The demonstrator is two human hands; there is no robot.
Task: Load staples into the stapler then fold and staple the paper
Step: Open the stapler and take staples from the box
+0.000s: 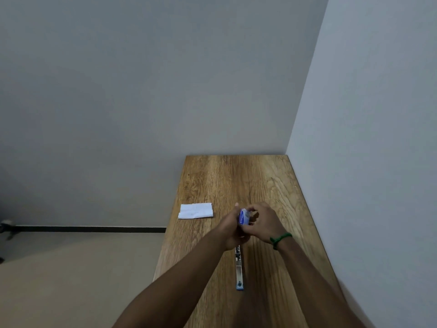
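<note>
- Nearest on the wooden table [272,181], the stapler [239,268] lies opened out flat, its metal channel facing up and its blue end toward the camera. Its far end runs under the hands, so a dropped wrist or a careless sweep could knock it askew or shove it off line before any staples go in.
- Above that far end, the left hand [230,229] is closed around a small blue-and-white staple box [243,216], thumb up along its side. Squeezing too hard could crush the box or spill its contents.
- Just right of it, the right hand [262,223], with a green band at the wrist, has its fingertips pinched together at the box's top. I cannot tell whether it has hold of a flap or a staple strip. Staple strips are brittle, I judge, so a hurried pull could snap one or scatter pieces across the wood grain, where they would be hard to spot.
- Farther off to the left, the folded white paper [195,211] rests near the table's left edge, well apart from the hands. Lying so close to the edge, a stray elbow could slide it to the floor.
</note>
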